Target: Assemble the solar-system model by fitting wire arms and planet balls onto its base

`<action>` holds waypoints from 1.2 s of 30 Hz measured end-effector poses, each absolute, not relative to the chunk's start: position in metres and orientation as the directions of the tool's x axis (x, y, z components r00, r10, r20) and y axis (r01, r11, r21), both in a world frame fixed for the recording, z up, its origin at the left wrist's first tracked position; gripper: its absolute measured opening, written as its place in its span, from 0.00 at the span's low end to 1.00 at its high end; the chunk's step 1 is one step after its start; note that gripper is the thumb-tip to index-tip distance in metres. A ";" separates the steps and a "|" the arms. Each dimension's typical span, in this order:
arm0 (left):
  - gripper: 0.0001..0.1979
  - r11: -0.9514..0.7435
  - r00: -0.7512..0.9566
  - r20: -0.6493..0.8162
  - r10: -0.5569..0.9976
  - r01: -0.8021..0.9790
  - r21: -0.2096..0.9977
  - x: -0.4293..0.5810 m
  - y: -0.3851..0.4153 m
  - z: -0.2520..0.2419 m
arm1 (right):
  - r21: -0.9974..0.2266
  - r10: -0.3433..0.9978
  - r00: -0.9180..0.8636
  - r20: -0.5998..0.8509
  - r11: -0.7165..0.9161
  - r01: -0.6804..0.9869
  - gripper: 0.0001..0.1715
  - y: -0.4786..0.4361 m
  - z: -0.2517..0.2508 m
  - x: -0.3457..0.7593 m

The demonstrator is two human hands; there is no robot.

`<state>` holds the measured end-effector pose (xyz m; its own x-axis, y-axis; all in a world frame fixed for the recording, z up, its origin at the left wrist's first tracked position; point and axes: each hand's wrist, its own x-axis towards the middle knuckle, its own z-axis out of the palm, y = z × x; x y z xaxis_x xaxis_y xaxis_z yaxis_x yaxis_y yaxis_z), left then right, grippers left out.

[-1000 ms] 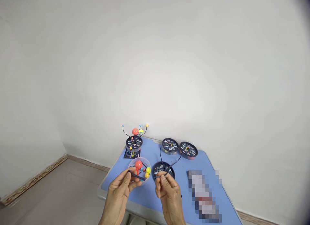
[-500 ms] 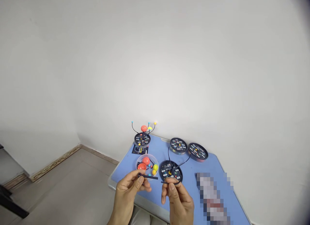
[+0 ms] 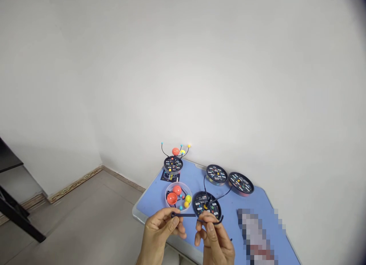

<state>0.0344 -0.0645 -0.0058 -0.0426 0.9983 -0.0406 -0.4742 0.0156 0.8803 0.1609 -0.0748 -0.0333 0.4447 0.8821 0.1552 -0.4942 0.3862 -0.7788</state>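
Pinch grips are used by both hands above the near part of the light blue, flat-topped surface [image 3: 192, 174]. A straight black plastic rod with a small eye at one end [image 3: 185, 215] is held by the left hand [image 3: 160, 230] between thumb and forefinger, the other fingers being loosely curled; its plain end is pointed toward the right hand [image 3: 217, 240]. There, a thin, curved black plastic rod [image 3: 219, 221] is pinched just as narrowly, with its bent end left projecting past the fingers. The facing tips are placed close together, but contact cannot be confirmed (the gap is too small to read).

For good control, the tips are best levelled first, since the curved rod appears to sit slightly lower. Each rod should be gripped near its facing end so that flexing is limited, and any pressure is best applied straight along the length.

Just beyond the right hand, two slender black rods [image 3: 205, 183] are carried by a round, black, printed base [image 3: 201, 198]; these could be knocked, so clearance should be left. Beside it, coloured balls are held in a clear plastic bowl [image 3: 190, 191].
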 end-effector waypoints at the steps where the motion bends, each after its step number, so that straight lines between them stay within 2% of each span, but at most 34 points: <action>1: 0.21 0.018 -0.040 -0.042 0.998 -0.474 0.880 0.035 -0.065 -0.006 | -0.775 0.883 0.444 0.149 0.384 -0.502 0.15 -0.075 -0.034 0.161; 4: 0.21 0.031 -0.053 -0.065 0.996 -0.485 0.874 0.034 -0.065 -0.007 | -0.784 0.872 0.463 0.159 0.396 -0.478 0.15 -0.076 -0.034 0.162; 12: 0.19 0.064 -0.025 -0.092 0.995 -0.541 0.839 0.032 -0.064 -0.008 | -0.856 0.837 0.482 0.258 0.429 -0.288 0.15 -0.081 -0.027 0.160; 36: 0.16 0.051 0.018 -0.048 0.999 -0.527 0.848 0.030 -0.064 -0.011 | -0.868 0.869 0.447 0.215 0.380 -0.321 0.14 -0.083 -0.028 0.159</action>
<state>0.0295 -0.0637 -0.0106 0.0177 0.9987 -0.0485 -0.5269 0.0505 0.8484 0.1591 -0.0826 -0.0277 0.4466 0.8686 0.2147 -0.3211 0.3796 -0.8676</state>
